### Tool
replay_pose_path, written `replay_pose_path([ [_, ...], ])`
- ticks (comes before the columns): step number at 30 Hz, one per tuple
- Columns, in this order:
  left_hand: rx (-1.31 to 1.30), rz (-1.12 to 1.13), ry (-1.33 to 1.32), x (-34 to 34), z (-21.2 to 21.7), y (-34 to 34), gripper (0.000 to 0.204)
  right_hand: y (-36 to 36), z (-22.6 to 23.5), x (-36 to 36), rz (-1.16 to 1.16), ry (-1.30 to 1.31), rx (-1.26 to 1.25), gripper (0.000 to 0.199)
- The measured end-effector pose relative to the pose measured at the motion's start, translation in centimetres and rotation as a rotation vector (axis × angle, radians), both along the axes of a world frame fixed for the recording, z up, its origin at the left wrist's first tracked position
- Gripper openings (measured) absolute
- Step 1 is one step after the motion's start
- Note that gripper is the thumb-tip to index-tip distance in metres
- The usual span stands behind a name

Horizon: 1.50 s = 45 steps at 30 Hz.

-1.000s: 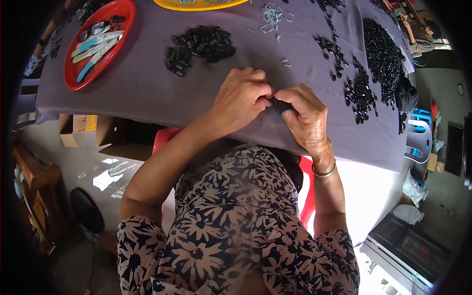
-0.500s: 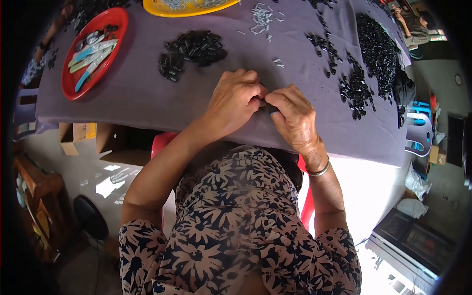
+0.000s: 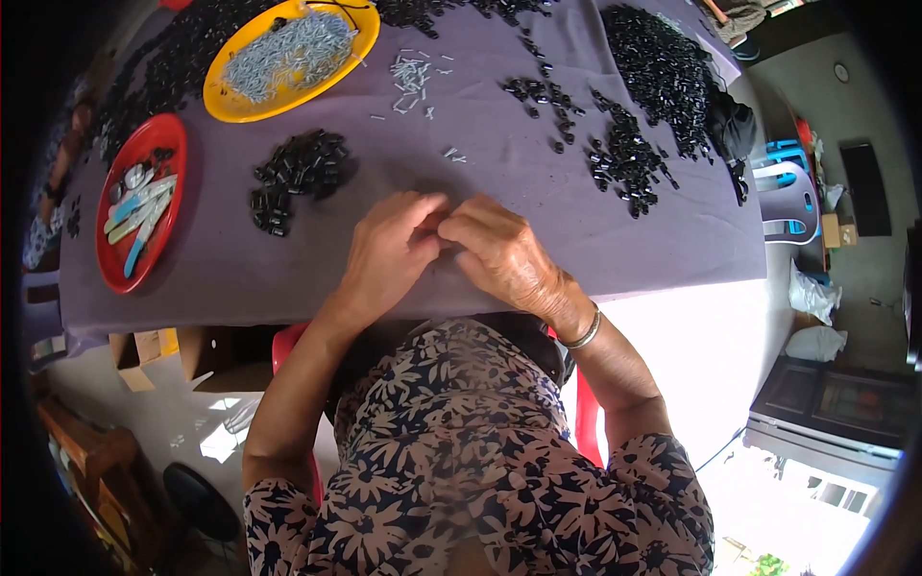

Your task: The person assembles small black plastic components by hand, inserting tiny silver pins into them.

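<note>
My left hand (image 3: 389, 252) and my right hand (image 3: 504, 257) meet fingertip to fingertip above the purple tablecloth (image 3: 595, 250), near the table's front edge. The fingers of both hands are bent into a pinch. Whatever lies between them is hidden by the knuckles. To the left of my left hand lies a pile of short black plastic pieces (image 3: 300, 178). A few small grey metal pins (image 3: 454, 156) rest just beyond my fingertips, and a looser heap of the same pins (image 3: 411, 82) lies farther off.
A yellow plate (image 3: 223, 104) of pins stands far left. Nearer, a red tray (image 3: 108, 252) holds blue- and green-handled tools. More black pieces (image 3: 624, 158) spread at right, beside a large dark heap (image 3: 663, 77). Another person's arm (image 3: 72, 144) shows at the left edge.
The whole view has shifted, bringing more of the yellow plate in. My hands stay together in nearly the same place over the table. A dark bit visible at my right thumb earlier is now hidden.
</note>
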<state>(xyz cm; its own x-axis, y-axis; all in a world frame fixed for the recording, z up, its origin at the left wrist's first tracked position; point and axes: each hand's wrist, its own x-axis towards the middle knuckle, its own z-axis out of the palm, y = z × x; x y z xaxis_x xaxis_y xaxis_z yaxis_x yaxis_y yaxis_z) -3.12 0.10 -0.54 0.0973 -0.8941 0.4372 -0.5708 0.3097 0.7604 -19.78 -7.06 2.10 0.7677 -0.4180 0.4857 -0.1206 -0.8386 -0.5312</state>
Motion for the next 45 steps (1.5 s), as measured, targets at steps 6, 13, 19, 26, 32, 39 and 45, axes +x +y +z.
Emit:
replay_pose_path([
  [6,0.059,0.004,0.104,-0.1,-0.3,0.1,0.047,-0.5,0.5,0.2,-0.146,0.017,0.424,0.025],
  [13,0.065,0.008,0.102,-0.1,-0.7,0.3,0.055,-3.1,3.4,1.7,-0.178,0.539,0.904,0.024],
  [19,-0.032,0.000,0.092,-0.3,-0.1,-0.5,0.055,-4.2,2.4,2.2,-0.151,0.540,0.932,0.014],
  [26,0.134,-0.074,0.105,0.1,0.6,-0.7,0.048,-4.3,1.9,2.4,-0.167,0.608,0.927,0.014],
  [32,0.014,0.024,0.122,0.3,-1.3,0.1,0.035,-5.2,1.8,0.1,-0.028,0.440,0.952,0.021],
  [39,-0.080,0.454,-0.246,4.1,0.6,0.7,0.015,-14.3,3.4,-7.2,-0.575,0.209,-0.011,0.026],
  [45,-0.159,0.503,-0.288,4.4,-0.1,0.4,0.030,-17.4,1.2,-8.6,-0.382,0.455,-0.178,0.029],
])
